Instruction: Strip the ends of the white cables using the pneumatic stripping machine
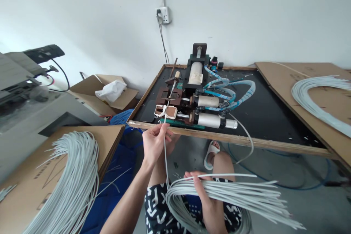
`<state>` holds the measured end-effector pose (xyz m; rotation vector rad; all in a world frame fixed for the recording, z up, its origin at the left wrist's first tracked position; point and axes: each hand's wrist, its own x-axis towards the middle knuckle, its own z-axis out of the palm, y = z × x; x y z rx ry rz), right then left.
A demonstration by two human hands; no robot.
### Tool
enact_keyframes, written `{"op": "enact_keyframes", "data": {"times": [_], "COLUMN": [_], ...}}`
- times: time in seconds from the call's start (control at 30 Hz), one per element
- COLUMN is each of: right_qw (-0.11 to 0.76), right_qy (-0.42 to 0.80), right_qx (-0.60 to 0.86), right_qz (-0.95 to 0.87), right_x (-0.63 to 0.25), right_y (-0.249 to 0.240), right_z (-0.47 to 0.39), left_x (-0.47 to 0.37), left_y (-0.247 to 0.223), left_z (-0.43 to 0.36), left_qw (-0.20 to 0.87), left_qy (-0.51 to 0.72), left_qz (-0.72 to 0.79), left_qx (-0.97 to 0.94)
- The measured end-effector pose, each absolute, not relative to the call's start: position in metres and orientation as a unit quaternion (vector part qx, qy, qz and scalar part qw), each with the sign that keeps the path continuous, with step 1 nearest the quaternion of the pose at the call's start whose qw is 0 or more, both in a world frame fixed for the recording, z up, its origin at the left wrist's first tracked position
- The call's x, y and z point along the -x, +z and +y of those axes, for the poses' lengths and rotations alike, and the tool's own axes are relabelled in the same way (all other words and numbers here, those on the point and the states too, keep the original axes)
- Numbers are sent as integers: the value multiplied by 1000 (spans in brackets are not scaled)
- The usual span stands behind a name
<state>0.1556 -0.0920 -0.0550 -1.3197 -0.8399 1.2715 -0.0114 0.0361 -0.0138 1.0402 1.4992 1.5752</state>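
My left hand [157, 142] pinches a single white cable [165, 153] just in front of the tray's near edge. The cable's upper end runs into the clamp jaws [166, 111] of a pneumatic machine [196, 91]. Its lower part drops down to a looped bundle of white cables [236, 190] over my lap. My right hand [204, 197] is wrapped round that bundle, thumb on top, and the cut ends fan out to the right. Part of the bundle is hidden behind the right hand.
Another cable bundle [79, 168] lies on cardboard [30, 175] at the left. A third bundle [315, 91] rests on cardboard [276, 76] at the right. The machine stands on a black wood-rimmed tray [263, 109], with blue air hoses [246, 93]. Behind is an open carton [93, 91].
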Motion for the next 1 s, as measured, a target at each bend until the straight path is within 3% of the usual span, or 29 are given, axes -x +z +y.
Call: {"op": "enact_keyframes", "data": {"times": [0.4, 0.53, 0.67, 0.83, 1.0], "right_qw": [565, 581, 583, 560, 566], "right_qy": [504, 500, 485, 485, 474], "right_qx": [513, 467, 458, 479, 529], "right_qz": [-405, -440, -465, -471, -418], "right_x": [-151, -144, -138, -135, -134], "right_y": [-69, -77, -76, -67, -60], "right_z": [-92, -95, -100, -102, -98], "left_x": [22, 27, 24, 7, -3], "left_y": [-14, -10, -17, -27, -7], "left_z": [36, 3, -18, -5, -11], "left_qw": [450, 409, 387, 266, 439], "left_qy": [597, 574, 447, 304, 272], "left_qz": [514, 526, 482, 465, 333], "left_qx": [-420, -476, -646, -788, -789]}}
